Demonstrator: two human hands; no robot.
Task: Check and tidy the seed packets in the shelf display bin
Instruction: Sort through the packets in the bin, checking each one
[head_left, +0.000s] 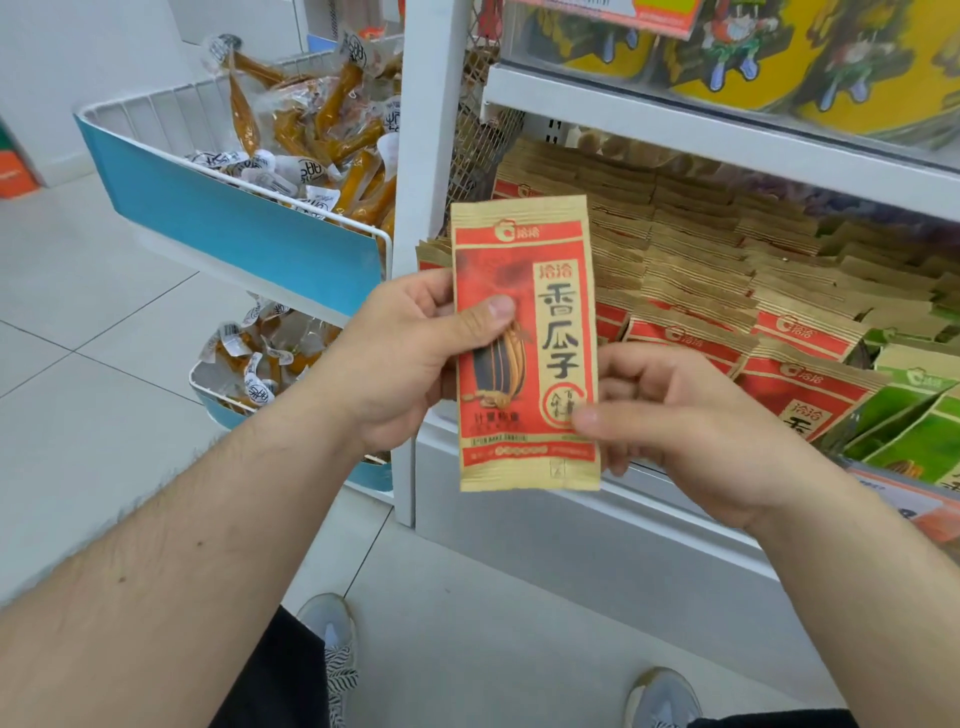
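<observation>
A red and tan seed packet (540, 291) stands upright in front of me, its printed face toward the camera. My left hand (410, 358) grips its left edge, thumb across the front. My right hand (675, 421) pinches the lower right edge, thumb on the front and fingers behind. Behind it the shelf display bin (519, 499) holds several rows of the same red packets (691, 291) standing on edge, with green packets (914, 415) at the right end.
A wire basket with a blue front panel (234, 218) at the left holds orange snack packs; a second basket (228, 405) hangs below it. Yellow tubs (737, 47) sit on the upper shelf. White tiled floor and my shoes lie below.
</observation>
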